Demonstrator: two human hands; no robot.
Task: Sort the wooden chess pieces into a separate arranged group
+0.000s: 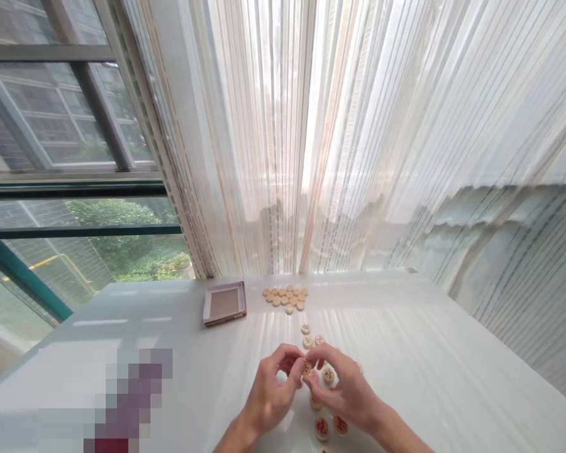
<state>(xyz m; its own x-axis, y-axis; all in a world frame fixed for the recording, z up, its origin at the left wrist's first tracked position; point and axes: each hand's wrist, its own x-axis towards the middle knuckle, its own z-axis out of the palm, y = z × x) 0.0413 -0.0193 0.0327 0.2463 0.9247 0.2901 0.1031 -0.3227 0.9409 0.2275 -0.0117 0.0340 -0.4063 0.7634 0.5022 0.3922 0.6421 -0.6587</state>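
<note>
My left hand (271, 390) pinches a round Chinese chess piece (306, 367) with a red character, its thumb on the near side. From the other side my right hand (344, 387) curls its thumb and index finger about the same piece. Beneath and around the hands lie loose pieces: one with a dark character (328, 374) below the right hand, and a red-marked piece (321, 428) and another red one (340, 425) nearer to me. Farther off sit a dark-marked piece (307, 341) and a red-marked one (319, 340). My right hand partly covers several others.
Several light wooden pieces (285, 297) lie grouped toward the far side of the white table (170, 371). Left of them is a shallow open box (224, 303). Behind the table hang sheer striped curtains (283, 157), with a window (75, 119) at left. A blurred patch (132, 402) covers the left foreground.
</note>
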